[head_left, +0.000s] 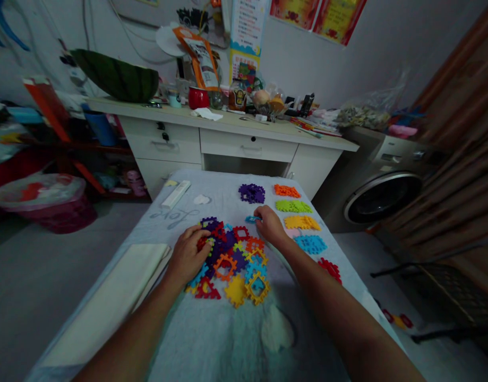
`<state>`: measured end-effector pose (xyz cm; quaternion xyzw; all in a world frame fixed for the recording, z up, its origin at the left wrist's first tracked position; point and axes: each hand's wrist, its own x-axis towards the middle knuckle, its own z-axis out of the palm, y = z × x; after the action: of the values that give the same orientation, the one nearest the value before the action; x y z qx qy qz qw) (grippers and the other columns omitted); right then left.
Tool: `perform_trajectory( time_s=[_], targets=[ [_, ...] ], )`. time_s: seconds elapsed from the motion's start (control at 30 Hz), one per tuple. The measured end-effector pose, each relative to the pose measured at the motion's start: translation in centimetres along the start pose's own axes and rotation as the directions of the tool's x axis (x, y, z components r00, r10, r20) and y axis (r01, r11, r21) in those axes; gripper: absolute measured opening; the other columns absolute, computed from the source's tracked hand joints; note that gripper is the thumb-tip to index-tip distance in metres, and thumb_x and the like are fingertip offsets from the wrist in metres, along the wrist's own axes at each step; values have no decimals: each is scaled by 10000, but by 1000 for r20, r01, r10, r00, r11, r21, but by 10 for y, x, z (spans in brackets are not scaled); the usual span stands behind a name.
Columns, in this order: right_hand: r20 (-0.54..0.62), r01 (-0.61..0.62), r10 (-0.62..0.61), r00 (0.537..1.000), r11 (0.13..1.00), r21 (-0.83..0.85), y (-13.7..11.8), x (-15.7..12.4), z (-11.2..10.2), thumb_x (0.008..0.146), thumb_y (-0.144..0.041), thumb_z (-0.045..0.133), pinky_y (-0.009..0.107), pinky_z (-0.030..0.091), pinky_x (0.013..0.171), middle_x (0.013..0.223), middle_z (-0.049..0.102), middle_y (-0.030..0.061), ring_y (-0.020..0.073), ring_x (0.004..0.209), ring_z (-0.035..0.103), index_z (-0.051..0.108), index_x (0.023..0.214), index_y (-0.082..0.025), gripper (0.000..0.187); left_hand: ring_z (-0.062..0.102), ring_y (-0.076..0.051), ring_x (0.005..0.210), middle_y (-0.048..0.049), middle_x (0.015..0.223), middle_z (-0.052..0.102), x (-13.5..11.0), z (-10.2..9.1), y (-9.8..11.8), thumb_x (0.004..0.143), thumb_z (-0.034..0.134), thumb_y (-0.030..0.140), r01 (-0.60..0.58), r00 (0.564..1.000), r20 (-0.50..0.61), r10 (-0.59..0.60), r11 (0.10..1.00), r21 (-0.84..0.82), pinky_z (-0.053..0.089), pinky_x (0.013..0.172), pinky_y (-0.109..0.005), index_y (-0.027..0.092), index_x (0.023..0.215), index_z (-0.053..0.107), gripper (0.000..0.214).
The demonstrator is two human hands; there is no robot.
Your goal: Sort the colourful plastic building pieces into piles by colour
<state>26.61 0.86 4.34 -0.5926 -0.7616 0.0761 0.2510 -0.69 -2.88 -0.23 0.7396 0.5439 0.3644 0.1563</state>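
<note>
A mixed heap of toothed plastic interlocking pieces (236, 260) in several colours lies mid-table. My left hand (188, 253) is at the heap's left side, thumb and fingers closed about a red interlocking piece (203, 243); a yellow-green edge shows beside it. Just beyond the heap, my right hand (270, 225) pinches a blue interlocking piece (251, 219). Single-colour groups lie sorted along the right: orange pieces (287, 191), green pieces (293, 206), yellow pieces (302, 223), blue pieces (310, 244) and red pieces (330, 269). Purple pieces (251, 193) sit at the far middle.
The table wears a pale cloth (244, 345). A folded cream cloth (108, 302) lies along its left side, and a white bar-shaped object (176, 195) is at the far left. Behind stands a cluttered white desk (236, 125); a washing machine (377, 180) is at the right.
</note>
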Motion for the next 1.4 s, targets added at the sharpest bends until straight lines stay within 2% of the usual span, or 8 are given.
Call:
perform_trajectory(
  time_s=[0.17,0.4,0.7,0.97,1.07,1.2,1.3,1.4],
  targets=[
    [265,100,-97,959,995,2,8,-19,-4,707,-171,669,320,388,926,1063,596,90,210,999,531,631,1012,-160,308,544,-281,1155,-101,1217,557,0,-1,2,830,510,421,7,1000,-1,-7,1000,4,417,1040,-469,204,1015,668,326],
    [282,23,-10,959,999,-41,9,-19,-3,730,-156,643,330,385,961,1183,617,114,215,1061,548,574,1204,-147,480,544,-283,1153,-111,1213,557,0,-1,2,844,483,425,-30,1000,8,30,999,37,414,1042,-468,191,1029,661,347],
    [205,-16,25,978,999,-46,6,-37,-11,717,-168,675,336,411,952,1206,609,133,223,1060,560,570,1252,-134,546,557,-279,1130,-115,1183,577,0,-1,3,841,478,429,-66,998,26,64,996,66,430,1031,-452,183,1011,658,349],
    [-65,-173,189,980,964,202,27,-51,-56,768,-146,546,243,422,657,740,618,-8,127,669,541,670,975,-178,244,557,-284,1137,-118,1186,578,-3,-2,1,841,478,439,-73,997,24,72,995,65,425,1037,-456,182,1015,660,360],
    [-176,-300,364,915,903,309,64,-72,-88,756,-218,557,221,391,566,650,568,-32,114,590,513,662,969,-166,244,558,-284,1133,-115,1180,582,-3,-2,0,842,480,440,-82,997,19,81,994,67,426,1035,-454,182,1008,656,354],
    [-239,-494,622,745,756,429,112,-103,-115,689,-226,586,213,377,495,586,548,-38,116,531,525,639,885,-153,215,569,-275,1112,-111,1173,589,-3,-3,1,843,483,444,-87,996,13,86,993,77,438,1023,-438,183,1012,654,355],
    [-238,-557,721,650,666,497,132,-118,-117,666,-213,590,210,380,474,590,575,-19,128,534,561,626,857,-150,204,575,-271,1101,-104,1171,596,-3,-4,2,841,486,450,-86,996,13,86,992,87,445,1014,-429,190,1015,656,356],
    [-206,-607,763,613,622,495,143,-124,-109,673,-209,576,214,380,472,601,586,-12,133,531,572,631,847,-151,192,572,-271,1106,-107,1174,592,-2,-5,4,833,487,444,-85,996,22,83,993,86,443,1017,-428,188,1012,656,356]
  ],
)
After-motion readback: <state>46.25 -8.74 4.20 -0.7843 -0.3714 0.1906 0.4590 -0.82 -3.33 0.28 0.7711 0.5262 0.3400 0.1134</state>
